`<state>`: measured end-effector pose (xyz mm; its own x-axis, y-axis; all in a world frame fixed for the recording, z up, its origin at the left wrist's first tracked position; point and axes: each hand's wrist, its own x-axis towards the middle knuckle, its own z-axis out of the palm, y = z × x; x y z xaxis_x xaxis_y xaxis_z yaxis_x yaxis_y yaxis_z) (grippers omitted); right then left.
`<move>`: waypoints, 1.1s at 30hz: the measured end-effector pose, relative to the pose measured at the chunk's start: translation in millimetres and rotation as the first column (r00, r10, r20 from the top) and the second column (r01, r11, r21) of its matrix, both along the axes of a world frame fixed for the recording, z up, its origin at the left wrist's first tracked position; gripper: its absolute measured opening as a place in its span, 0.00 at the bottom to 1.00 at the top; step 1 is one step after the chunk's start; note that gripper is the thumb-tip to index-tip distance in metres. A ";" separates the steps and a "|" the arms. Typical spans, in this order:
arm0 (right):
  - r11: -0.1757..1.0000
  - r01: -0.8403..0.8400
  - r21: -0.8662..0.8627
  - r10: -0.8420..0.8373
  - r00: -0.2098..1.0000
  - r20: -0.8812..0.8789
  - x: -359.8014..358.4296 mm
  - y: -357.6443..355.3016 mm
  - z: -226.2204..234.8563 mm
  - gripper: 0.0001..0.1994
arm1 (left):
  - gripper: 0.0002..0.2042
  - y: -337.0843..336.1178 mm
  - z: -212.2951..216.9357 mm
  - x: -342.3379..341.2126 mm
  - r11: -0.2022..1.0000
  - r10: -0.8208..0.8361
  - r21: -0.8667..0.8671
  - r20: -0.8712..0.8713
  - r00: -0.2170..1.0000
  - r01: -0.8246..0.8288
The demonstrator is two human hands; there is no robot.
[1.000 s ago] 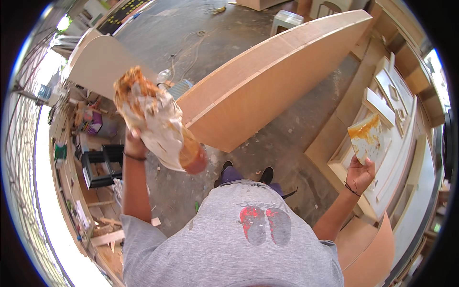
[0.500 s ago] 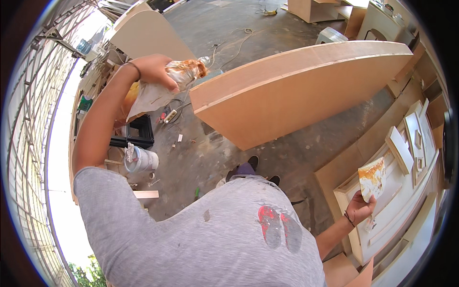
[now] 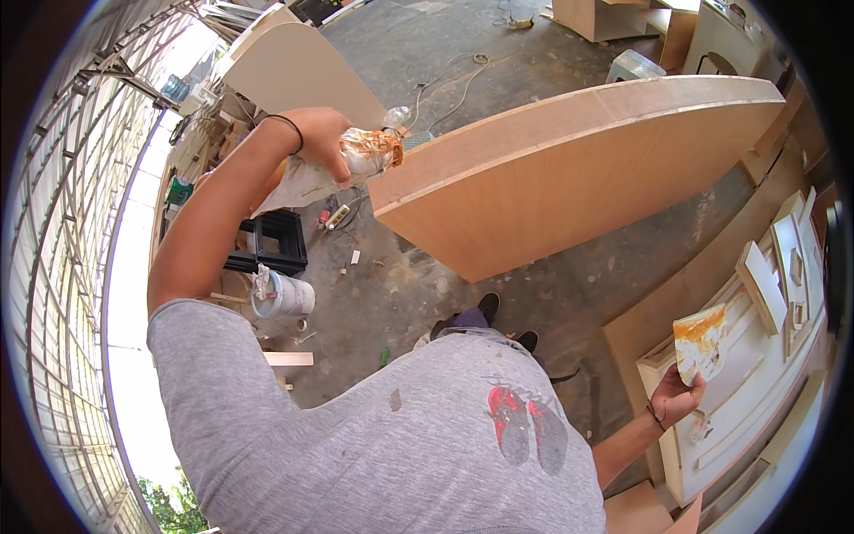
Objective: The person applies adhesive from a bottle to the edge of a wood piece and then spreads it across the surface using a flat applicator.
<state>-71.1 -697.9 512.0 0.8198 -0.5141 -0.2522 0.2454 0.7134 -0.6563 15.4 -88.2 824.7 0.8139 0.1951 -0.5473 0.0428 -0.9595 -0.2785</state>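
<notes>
Left hand: my left hand (image 3: 316,138) is clamped around the wrapped container (image 3: 363,157), fingers and thumb closed on its sides. The container is raised on my left side, lying aslant, its crusted end pointing right, toward the near corner of the curved wooden panel (image 3: 578,191). Contact with the panel cannot be determined. The whitish wrap is creased and hangs loose below my hand; orange-brown residue coats the crusted end. The fill level inside cannot be read.

Right hand: my right hand (image 3: 678,397) is pinched on the lower edge of the flat spreader plate (image 3: 698,343). The plate is held up in front of the pale panel assembly (image 3: 743,392). Orange paste covers mainly its upper part; smaller smears mark the white area beneath.

Surrounding containers: a whitish bucket (image 3: 290,297) stands on the floor to my left, with a rag (image 3: 262,281) draped at its rim; its contents are not visible. The black crate (image 3: 283,238) is just beyond it. A clear bottle (image 3: 397,116) is near the panel's corner. A translucent bin (image 3: 635,65) is behind the panel.
</notes>
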 end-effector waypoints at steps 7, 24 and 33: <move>1.000 0.021 -0.005 -0.022 0.998 -0.061 3.2 -7.2 -10.3 0.23 | 0.38 -4.6 1.2 1.2 0.998 -0.011 0.056 -0.038 0.999 0.014; 0.999 0.034 0.029 -0.032 0.998 -0.057 -0.9 -15.2 -21.9 0.21 | 0.39 -19.6 -0.2 13.5 0.991 0.001 0.134 -0.056 0.998 0.007; 0.999 0.032 0.017 -0.031 0.998 -0.063 5.3 -19.6 -18.7 0.21 | 0.38 -21.2 -4.1 13.3 0.986 -0.009 0.164 -0.057 0.998 0.018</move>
<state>-65.8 -717.5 493.2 0.7857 -0.5343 -0.3117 0.2268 0.7177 -0.6584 28.7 -109.3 820.6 0.7860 0.2750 -0.5536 0.0099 -0.9010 -0.4336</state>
